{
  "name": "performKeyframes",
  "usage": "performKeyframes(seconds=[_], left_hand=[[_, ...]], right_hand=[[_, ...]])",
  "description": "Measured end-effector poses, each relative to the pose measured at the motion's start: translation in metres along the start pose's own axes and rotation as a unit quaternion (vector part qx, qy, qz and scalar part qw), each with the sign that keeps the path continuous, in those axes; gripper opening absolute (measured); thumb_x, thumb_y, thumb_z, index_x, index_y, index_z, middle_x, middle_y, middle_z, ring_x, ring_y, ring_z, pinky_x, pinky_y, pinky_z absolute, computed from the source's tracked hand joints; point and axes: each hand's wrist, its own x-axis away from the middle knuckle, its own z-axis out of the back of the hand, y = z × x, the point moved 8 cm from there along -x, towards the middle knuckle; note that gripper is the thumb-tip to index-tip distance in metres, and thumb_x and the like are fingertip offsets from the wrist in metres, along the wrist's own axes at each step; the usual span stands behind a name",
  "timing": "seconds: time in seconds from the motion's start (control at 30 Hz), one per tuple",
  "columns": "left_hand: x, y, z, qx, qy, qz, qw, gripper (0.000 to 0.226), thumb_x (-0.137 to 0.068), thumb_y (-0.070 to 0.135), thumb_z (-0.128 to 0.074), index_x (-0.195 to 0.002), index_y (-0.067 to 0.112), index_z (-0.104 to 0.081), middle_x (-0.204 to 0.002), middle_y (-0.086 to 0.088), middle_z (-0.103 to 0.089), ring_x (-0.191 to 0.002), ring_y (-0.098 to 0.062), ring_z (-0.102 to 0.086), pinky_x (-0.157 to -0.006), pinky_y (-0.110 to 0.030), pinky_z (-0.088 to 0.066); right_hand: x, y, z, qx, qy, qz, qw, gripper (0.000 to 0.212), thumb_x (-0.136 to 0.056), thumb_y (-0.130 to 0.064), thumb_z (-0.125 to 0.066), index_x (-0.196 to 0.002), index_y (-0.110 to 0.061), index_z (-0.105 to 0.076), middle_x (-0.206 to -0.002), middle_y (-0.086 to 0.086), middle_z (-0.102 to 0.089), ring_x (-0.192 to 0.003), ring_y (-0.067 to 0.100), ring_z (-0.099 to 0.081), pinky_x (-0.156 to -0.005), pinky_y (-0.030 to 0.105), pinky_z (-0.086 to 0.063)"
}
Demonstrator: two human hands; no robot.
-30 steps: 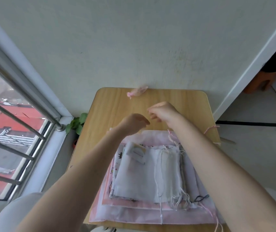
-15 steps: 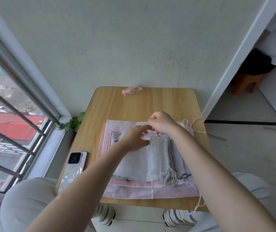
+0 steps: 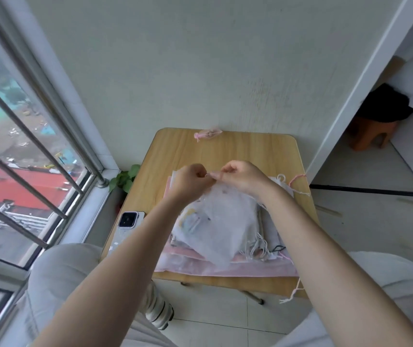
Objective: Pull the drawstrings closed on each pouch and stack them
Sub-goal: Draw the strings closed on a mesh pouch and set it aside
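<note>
A sheer white pouch (image 3: 221, 221) hangs lifted over a pile of flat white and pink pouches (image 3: 225, 267) on the small wooden table (image 3: 258, 154). My left hand (image 3: 191, 180) and my right hand (image 3: 241, 177) meet at its top edge, each pinching the pouch's mouth between fingertips. The pouch drapes down toward me and hides the middle of the pile. One small pink pouch (image 3: 208, 134), drawn shut, lies alone at the table's far edge by the wall.
A phone (image 3: 128, 220) lies at the table's left edge. Loose pink and white drawstrings (image 3: 296, 179) trail off the right side, and another string (image 3: 291, 295) hangs off the front. A barred window stands left, a wall behind, a stool (image 3: 369, 132) far right.
Both hands dropped onto the pile and have now raised a sheer white pouch off it by its top edge. The view has pulled back, and the phone shows.
</note>
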Motion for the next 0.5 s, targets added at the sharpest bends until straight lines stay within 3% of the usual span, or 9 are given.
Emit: performKeyframes(seconds=[0.07, 0.17, 0.27, 0.37, 0.5], left_hand=[[0.001, -0.001, 0.012, 0.034, 0.001, 0.033, 0.999, 0.024, -0.081, 0.013, -0.057, -0.062, 0.014, -0.043, -0.043, 0.009, -0.055, -0.038, -0.004, -0.047, -0.046, -0.022, -0.039], [0.001, -0.012, 0.021, 0.110, -0.022, 0.097, 0.989, 0.006, -0.083, 0.005, -0.055, -0.088, 0.008, -0.054, -0.064, -0.013, -0.067, -0.046, -0.019, -0.060, -0.055, -0.033, -0.054], [0.003, -0.034, 0.019, 0.062, -0.068, 0.140, 0.986, 0.018, -0.089, 0.009, -0.052, -0.106, 0.013, -0.055, -0.065, -0.006, -0.057, -0.047, -0.016, -0.049, -0.046, -0.024, -0.043], [0.008, -0.052, 0.019, 0.058, -0.073, 0.158, 0.983, 0.010, -0.089, 0.019, -0.050, -0.085, 0.012, -0.056, -0.060, 0.001, -0.037, -0.046, -0.013, -0.028, -0.042, -0.020, -0.022], [0.009, -0.088, 0.037, 0.104, -0.009, 0.208, 0.972, 0.035, -0.089, 0.043, -0.052, -0.076, 0.012, -0.063, -0.046, 0.006, -0.034, -0.042, -0.013, -0.025, -0.043, -0.021, -0.021]], right_hand=[[-0.004, -0.003, 0.002, -0.022, -0.019, 0.007, 1.000, 0.033, -0.081, -0.040, -0.076, -0.098, -0.015, -0.066, -0.095, 0.001, -0.069, -0.077, 0.015, -0.069, -0.073, 0.035, -0.056], [-0.013, -0.006, 0.008, -0.005, -0.015, 0.028, 0.999, 0.016, -0.088, -0.027, -0.070, -0.094, -0.012, -0.068, -0.090, 0.007, -0.072, -0.069, 0.019, -0.068, -0.069, 0.038, -0.057], [-0.019, -0.007, -0.004, 0.026, -0.026, 0.036, 0.999, 0.016, -0.090, -0.028, -0.067, -0.093, -0.013, -0.070, -0.075, 0.001, -0.066, -0.060, 0.017, -0.059, -0.055, 0.026, -0.048], [-0.024, -0.003, -0.029, 0.049, -0.045, 0.026, 0.997, 0.023, -0.090, -0.036, -0.067, -0.094, -0.014, -0.071, -0.068, -0.004, -0.058, -0.054, 0.011, -0.049, -0.047, 0.019, -0.037], [-0.036, 0.016, -0.048, 0.065, -0.038, -0.020, 0.997, 0.054, -0.092, -0.056, -0.053, -0.082, -0.003, -0.058, -0.069, 0.002, -0.049, -0.056, 0.016, -0.044, -0.050, 0.024, -0.031]])
